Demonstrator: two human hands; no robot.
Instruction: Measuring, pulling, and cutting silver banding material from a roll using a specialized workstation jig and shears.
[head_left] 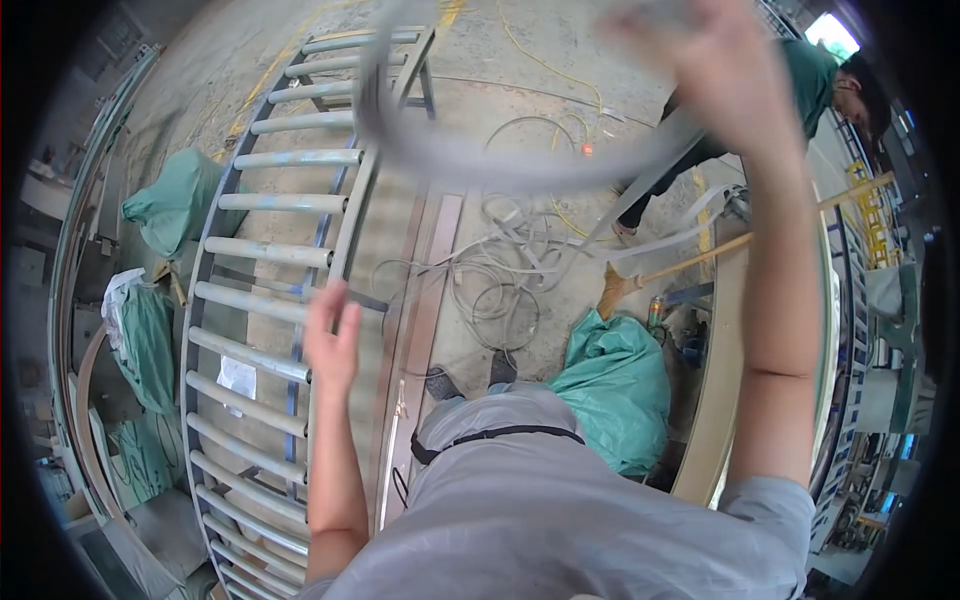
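My right hand (725,75) is raised at the upper right, smeared by motion. Its fingers close around a grey flexible strip (500,172), which sweeps in a wide blurred loop across the upper middle and past my wrist. My left hand (332,340) hovers by the near side rail of a roller conveyor (275,205), fingers apart and nothing in them; whether it touches the rail I cannot tell. Below the loop, more pale strip (510,255) lies in tangled coils on the floor before my feet.
A green sack (615,395) sits right of my legs, beside a broom (620,290). A bending person (815,90) stands at the far right. Long brown boards (430,275) lie along the conveyor. A yellow cable (545,65) crosses the floor. Green-covered things (175,205) stand left.
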